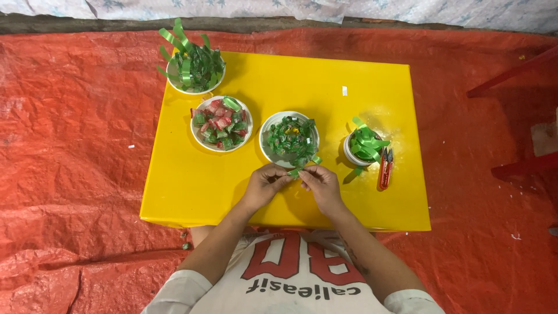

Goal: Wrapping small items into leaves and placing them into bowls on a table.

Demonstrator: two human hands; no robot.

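While you are pinching a small green ribbon piece [295,172] between both hands, left hand [266,185] and right hand [321,185] fingers are clamping it just before the bowl of folded green pieces [289,139]; red snips [385,168] are lying within reach on the yellow bench [192,180].

Lighting as I see it: bright, even, warm; soft shadows fall left of the bowls on the yellow table [372,197]; faint sheen upper centre; slight softness throughout.
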